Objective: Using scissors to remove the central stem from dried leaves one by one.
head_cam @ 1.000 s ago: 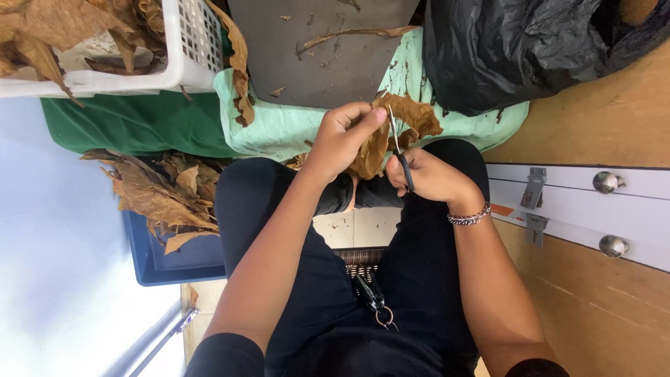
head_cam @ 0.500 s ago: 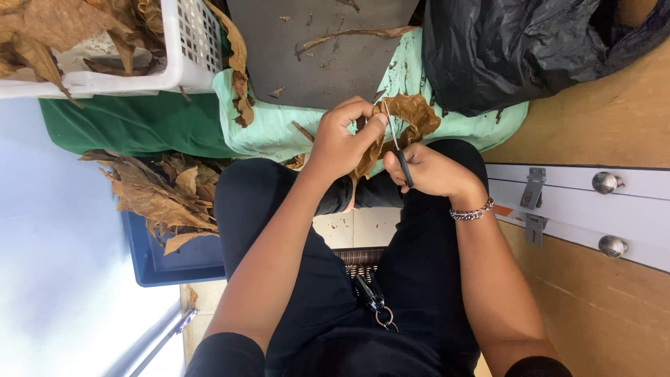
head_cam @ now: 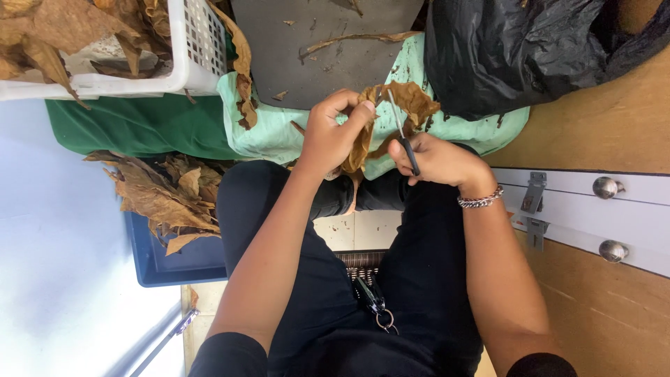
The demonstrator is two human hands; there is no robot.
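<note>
Centrally, a dried brown leaf (head_cam: 408, 105) is held up between the two hands, above the lap and in front of a pale green cloth (head_cam: 279, 132). The left hand (head_cam: 335, 136) is closed on the leaf's left edge, with the thumb and forefinger pinched together at its top; the leaf hangs down past the palm and spreads away to the right of it. The right hand (head_cam: 436, 159) is wrapped around the dark handles of a pair of scissors (head_cam: 401, 132), whose thin blades are pointed upward and are laid against the leaf's middle, just beside the left thumb. Whether the blades are parted cannot be told. A metal chain bracelet (head_cam: 479, 200) is worn on the right wrist.

Beyond the leaf, a grey board (head_cam: 328, 49) strewn with leaf scraps is seen on the cloth. A white slatted basket (head_cam: 188, 49) filled with dry leaves is placed to the far left, and a further heap of dry leaves (head_cam: 164, 195) is piled on a dark blue tray (head_cam: 174, 262) beside the left thigh. A black plastic bag (head_cam: 516, 49) is bunched to the right, well apart from both hands.
</note>
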